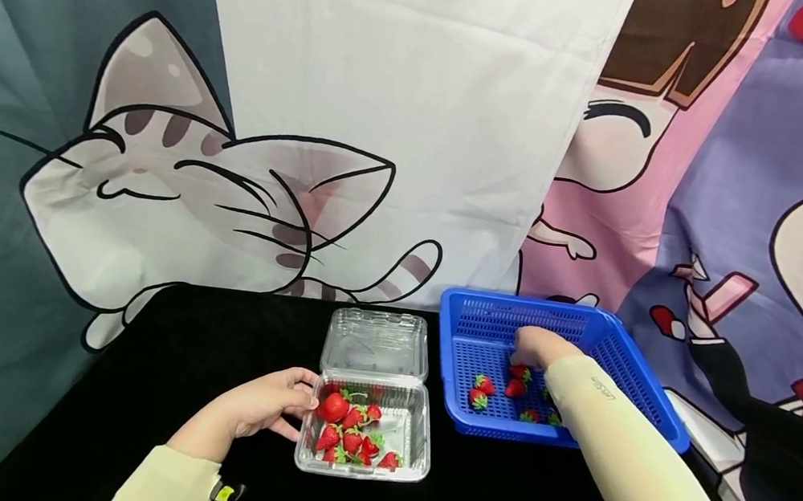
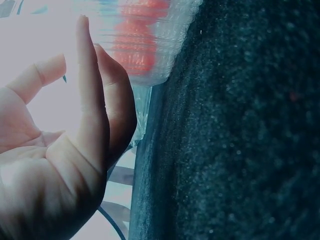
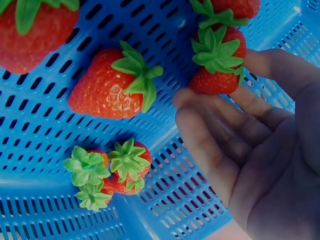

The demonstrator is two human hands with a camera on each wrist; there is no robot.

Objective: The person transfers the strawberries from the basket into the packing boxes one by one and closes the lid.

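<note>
The clear box point(image 1: 422, 438) stands open, its lid point(image 1: 375, 345) laid back behind it, the left hand point(image 1: 269, 404) holding its left edge. Red, green-leaved strawberries point(image 1: 351, 442) cluster at its left and front. More lie scattered in the blue basket point(image 1: 514, 434) to its right, one at the fingertips of the right hand point(image 1: 540, 347)

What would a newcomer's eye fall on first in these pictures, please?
Probably the blue basket on the right, with the right hand among its red strawberries. Next, the open clear container to its left, holding more strawberries, the left hand at its edge. At left, a large cartoon cat stands out on the backdrop.
</note>
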